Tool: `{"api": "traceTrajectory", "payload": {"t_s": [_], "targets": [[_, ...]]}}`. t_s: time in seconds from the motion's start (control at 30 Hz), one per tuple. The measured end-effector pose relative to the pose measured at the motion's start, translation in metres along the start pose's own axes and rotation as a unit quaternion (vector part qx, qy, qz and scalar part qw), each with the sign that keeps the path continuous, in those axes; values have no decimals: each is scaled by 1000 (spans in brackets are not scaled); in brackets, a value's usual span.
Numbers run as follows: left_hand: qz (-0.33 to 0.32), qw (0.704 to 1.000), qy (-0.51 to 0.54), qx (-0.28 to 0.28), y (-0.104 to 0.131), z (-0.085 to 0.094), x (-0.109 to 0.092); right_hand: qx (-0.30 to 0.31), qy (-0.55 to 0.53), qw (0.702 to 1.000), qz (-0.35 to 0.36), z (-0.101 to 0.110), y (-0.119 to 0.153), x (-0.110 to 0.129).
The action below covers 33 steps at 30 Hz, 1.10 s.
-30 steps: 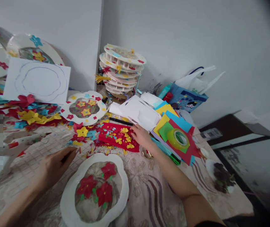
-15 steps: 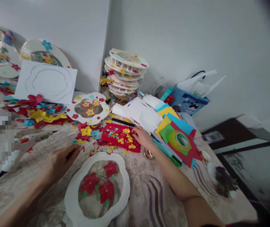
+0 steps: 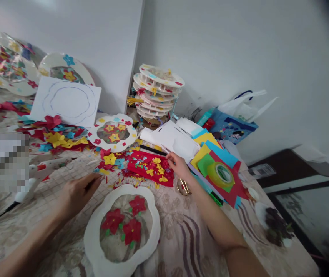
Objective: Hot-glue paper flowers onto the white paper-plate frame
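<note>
My right hand [image 3: 178, 164] reaches to the right end of a red sheet [image 3: 137, 166], its fingers pinched together. Small yellow paper flowers [image 3: 157, 165] and coloured bits lie on that sheet. My left hand [image 3: 79, 191] is held over the table with fingers curled closed. Whatever either hand holds, if anything, is too small or hidden to name. Between my forearms lies a white scalloped frame [image 3: 93, 231] with a clear middle, bearing red paper flowers [image 3: 132, 231] and small green pieces. Gold-handled scissors [image 3: 184, 187] rest beside my right wrist.
Behind are a smaller decorated frame [image 3: 93, 135], a white sheet with drawn outlines [image 3: 66, 100] and a stack of white frames [image 3: 160, 90]. Coloured paper [image 3: 225, 154] and a tape roll [image 3: 224, 173] lie right. A white glue gun [image 3: 27, 188] is at left, partly blurred out.
The whole view has shifted, so things appear slightly farther right. My right hand stays at the red sheet's right end, and my left hand remains closed, left of the white frame.
</note>
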<state>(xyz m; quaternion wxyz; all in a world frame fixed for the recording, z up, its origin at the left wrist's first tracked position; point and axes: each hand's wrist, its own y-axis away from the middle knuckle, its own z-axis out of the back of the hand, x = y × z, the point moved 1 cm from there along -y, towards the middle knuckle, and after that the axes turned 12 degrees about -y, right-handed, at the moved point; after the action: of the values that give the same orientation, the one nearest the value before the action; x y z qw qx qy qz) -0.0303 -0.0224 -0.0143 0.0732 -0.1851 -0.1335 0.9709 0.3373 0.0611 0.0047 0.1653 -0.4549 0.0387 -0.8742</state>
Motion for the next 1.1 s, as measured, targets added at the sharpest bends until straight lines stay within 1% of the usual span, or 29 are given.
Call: {"api": "traceTrajectory", "payload": {"t_s": [0.07, 0.17, 0.23, 0.33, 0.37, 0.43, 0.5, 0.53, 0.57, 0.63, 0.7, 0.83, 0.93, 1.03, 1.1], "targets": [[-6, 1000, 1, -2, -1, 1, -2, -6, -1, 1000, 8, 2, 1, 4], [-4, 1000, 13, -5, 3, 6, -5, -24, -21, 999, -7, 4, 7, 10], [7, 1000, 27, -4, 11, 11, -4, -30, -59, 998, -23, 2, 14, 13], [40, 999, 20, -15, 31, 24, 1, -40, -120, 992, -29, -5, 26, 17], [56, 998, 5, -35, 39, 30, 4, -46, -135, 989, -30, -7, 30, 18], [97, 989, -44, -102, 54, 44, 12, -52, -158, 985, -39, -13, 36, 19], [148, 969, -98, -173, 65, 57, 19, -64, -186, 979, -50, -18, 40, 21], [177, 956, -122, -198, 69, 63, 22, -70, -202, 975, -55, -21, 42, 22], [203, 945, -141, -215, 72, 68, 25, -73, -220, 971, -61, -25, 43, 24], [244, 930, -162, -223, 73, 74, 32, -69, -263, 959, -79, -31, 46, 28], [268, 928, -169, -195, 69, 75, 40, -61, -313, 942, -104, -38, 48, 34], [287, 945, -139, -71, 51, 66, 67, -54, -420, 892, -162, -49, 54, 43], [281, 953, -113, -4, 38, 60, 82, -52, -462, 863, -197, -54, 56, 45], [291, 948, -113, 58, 28, 59, 83, -59, -472, 856, -202, -57, 59, 44], [292, 947, -106, 79, 24, 60, 78, -55, -468, 861, -192, -59, 61, 45]]}}
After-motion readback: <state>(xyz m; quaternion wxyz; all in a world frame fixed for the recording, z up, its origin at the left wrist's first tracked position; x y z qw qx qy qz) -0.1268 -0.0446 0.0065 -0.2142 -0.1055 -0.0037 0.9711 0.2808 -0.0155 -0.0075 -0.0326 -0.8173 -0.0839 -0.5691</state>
